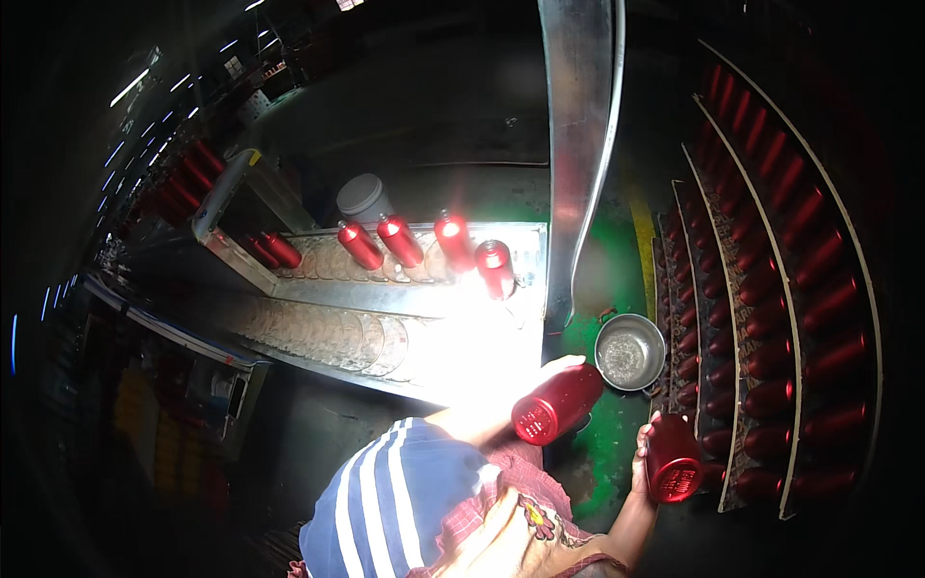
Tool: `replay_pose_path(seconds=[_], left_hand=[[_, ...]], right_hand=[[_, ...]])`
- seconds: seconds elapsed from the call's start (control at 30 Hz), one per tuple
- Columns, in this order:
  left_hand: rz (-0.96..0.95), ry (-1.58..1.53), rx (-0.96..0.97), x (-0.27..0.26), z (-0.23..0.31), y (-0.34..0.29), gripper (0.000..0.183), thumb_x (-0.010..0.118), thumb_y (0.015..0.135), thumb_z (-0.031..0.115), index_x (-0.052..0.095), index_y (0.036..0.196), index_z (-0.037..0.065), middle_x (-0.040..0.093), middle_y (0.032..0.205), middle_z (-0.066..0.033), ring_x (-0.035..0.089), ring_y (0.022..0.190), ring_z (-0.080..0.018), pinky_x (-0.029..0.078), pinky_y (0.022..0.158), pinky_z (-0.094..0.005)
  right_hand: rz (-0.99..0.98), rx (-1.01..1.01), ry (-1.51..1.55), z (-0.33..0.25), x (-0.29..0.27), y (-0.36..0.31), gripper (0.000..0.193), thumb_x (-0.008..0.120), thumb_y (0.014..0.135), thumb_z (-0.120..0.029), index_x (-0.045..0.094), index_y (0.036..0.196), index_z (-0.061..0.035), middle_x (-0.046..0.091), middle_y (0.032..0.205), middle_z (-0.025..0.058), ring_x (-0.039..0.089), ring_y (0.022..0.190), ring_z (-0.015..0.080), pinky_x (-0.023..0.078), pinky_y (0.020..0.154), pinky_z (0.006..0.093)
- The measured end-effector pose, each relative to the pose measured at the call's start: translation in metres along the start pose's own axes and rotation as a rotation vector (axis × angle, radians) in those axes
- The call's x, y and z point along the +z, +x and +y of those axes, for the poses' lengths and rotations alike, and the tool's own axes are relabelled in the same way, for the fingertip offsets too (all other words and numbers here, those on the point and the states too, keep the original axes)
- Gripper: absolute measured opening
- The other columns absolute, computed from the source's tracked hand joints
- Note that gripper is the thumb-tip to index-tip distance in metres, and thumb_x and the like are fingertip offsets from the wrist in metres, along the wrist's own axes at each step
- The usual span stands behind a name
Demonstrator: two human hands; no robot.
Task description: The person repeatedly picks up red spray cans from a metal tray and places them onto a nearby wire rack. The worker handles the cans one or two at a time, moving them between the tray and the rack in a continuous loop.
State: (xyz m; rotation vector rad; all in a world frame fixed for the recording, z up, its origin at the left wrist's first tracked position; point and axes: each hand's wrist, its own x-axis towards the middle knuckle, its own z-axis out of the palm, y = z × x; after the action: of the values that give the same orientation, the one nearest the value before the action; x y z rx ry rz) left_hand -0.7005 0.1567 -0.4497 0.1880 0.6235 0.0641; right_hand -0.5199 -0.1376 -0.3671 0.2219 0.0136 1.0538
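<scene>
A shiny red metal bottle (551, 408) is in my left hand (563, 365), tilted so that its base faces me. Strong glare washes out that hand and forearm, and the bottle covers most of the fingers. My right hand (642, 457) is closed around a second red bottle (673, 459), lower and further right, also base toward me. This one is beside the rack full of red bottles. Both bottles' necks are out of sight. Past my left hand, several red bottles (399, 241) stand on a brightly lit bench lined with rows of round holders (371, 342).
On the right, a tall rack (792, 385) holds rows of red bottles between pale dividers. A round metal pot (630, 353) rests on the green floor beside it. Beyond the bench stands a white bucket (363, 197). An upright metal post (581, 144) rises at the bench's right end.
</scene>
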Motion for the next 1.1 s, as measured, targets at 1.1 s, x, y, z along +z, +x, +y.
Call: replay_pose_path(seconds=[1.1], left_hand=[[1.018,1.716,1.522,-0.202,0.261,-0.352,0.027,0.083,0.067,0.016,0.079,0.092,0.025,0.062,0.121,-0.005,0.056,0.113,-0.0284,0.046,0.096,-0.0422]], right_hand=[[-0.649,0.118,-2.452,0.568,-0.099,0.2,0.043,0.08,0.065,-0.012,0.077,0.105,-0.0273,0.045,0.139,0.0203,0.043,0.127,0.0399,0.04,0.106,0.0476]])
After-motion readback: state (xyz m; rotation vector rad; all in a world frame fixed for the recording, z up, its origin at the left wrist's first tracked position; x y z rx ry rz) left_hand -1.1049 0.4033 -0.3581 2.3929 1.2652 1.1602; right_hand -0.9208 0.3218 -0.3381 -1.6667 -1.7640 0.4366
